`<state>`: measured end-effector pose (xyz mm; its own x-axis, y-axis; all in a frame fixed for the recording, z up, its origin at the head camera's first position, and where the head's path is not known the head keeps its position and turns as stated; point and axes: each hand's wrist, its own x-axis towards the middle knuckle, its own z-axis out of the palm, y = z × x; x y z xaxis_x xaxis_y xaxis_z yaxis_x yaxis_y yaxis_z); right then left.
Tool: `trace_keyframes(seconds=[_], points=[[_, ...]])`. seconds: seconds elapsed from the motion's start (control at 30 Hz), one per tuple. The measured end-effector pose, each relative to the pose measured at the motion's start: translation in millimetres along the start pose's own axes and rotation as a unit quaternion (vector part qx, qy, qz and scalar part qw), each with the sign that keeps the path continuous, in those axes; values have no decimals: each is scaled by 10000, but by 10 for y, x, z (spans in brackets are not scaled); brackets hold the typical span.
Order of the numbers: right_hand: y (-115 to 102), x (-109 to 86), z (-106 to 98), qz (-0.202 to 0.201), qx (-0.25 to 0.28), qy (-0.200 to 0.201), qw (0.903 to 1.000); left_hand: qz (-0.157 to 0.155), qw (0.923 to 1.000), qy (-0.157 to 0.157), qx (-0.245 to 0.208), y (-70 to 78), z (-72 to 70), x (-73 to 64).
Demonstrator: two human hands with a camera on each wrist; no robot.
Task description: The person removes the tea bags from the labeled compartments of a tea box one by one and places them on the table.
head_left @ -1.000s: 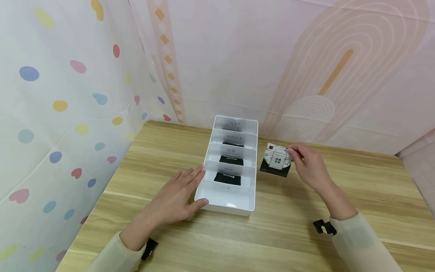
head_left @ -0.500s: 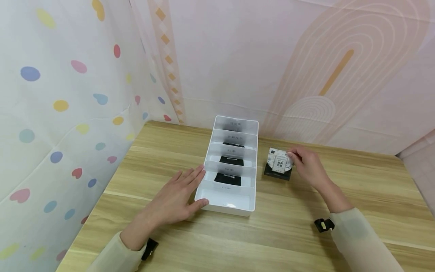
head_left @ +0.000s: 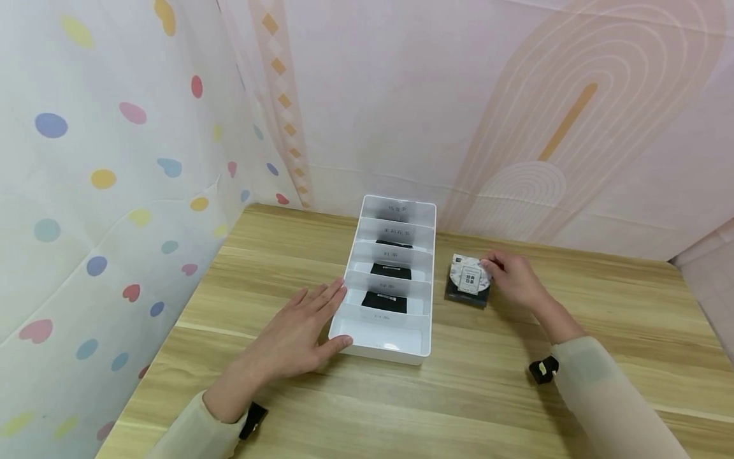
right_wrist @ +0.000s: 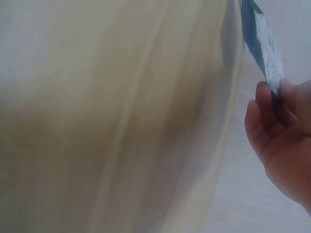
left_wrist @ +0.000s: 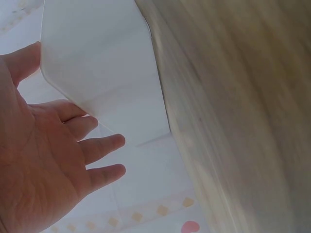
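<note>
My right hand [head_left: 518, 280] pinches the right edge of a flat tea sachet [head_left: 470, 279], patterned white above a black lower band, with printed characters on its front. In the right wrist view the sachet [right_wrist: 267, 46] shows nearly edge-on between thumb and fingers. A long white divided box [head_left: 381, 350] lies to its left, with a printed label in each compartment. Black sachets [head_left: 384, 301] rest in several compartments; the nearest one holds none. With fingers spread, my left hand [head_left: 292, 335] rests against the box's left side, its fingertips at the rim.
The wooden table [head_left: 459, 408] runs under everything. Behind it hangs a pink patterned cloth [head_left: 367, 115], and a dotted cloth [head_left: 115, 210] hangs at the left. Dark wrist devices sit under both cuffs.
The right hand has brought the sachet slightly down and to the right, with its grip kept and its face tilting a little. The left hand and box stay in place.
</note>
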<state>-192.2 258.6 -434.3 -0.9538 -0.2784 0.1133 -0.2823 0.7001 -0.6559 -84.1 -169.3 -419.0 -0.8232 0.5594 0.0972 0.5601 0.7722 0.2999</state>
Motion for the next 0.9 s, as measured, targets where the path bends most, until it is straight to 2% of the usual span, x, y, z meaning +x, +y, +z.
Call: trace_keyframes(seconds=[0.13,0.53,0.9], points=[[45,49,10,182,41,-150,9997,-11,10000,-19,-15,3,-6,0],[84,109,42,381,149,-585,9974,-34,10000,-60,19,12,-22,-2],[97,142,78,381,40,-693,9969,-44,10000,-73,15,18,-34,-2]])
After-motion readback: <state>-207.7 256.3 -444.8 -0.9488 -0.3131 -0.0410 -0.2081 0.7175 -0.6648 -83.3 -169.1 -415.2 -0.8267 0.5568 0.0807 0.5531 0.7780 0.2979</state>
